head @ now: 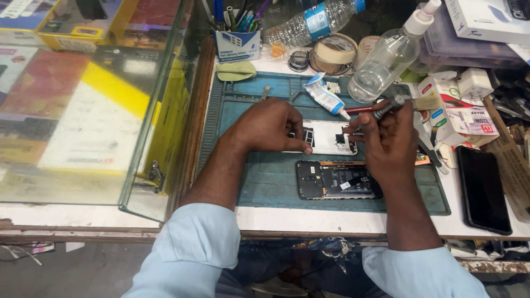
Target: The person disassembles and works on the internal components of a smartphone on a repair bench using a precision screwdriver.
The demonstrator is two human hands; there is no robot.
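While a glass display case [83,105] stands at far left, the left hand [270,126] presses fingertips flat on a white phone panel [327,138] lying on the teal work mat [265,182]. Below sits an opened phone [337,180]. The right hand [389,140] is clenched around a red-handled brush [386,106] over the panel's right edge, beside a black phone [483,187].

The left hand [271,126] hides part of the white panel [329,137].
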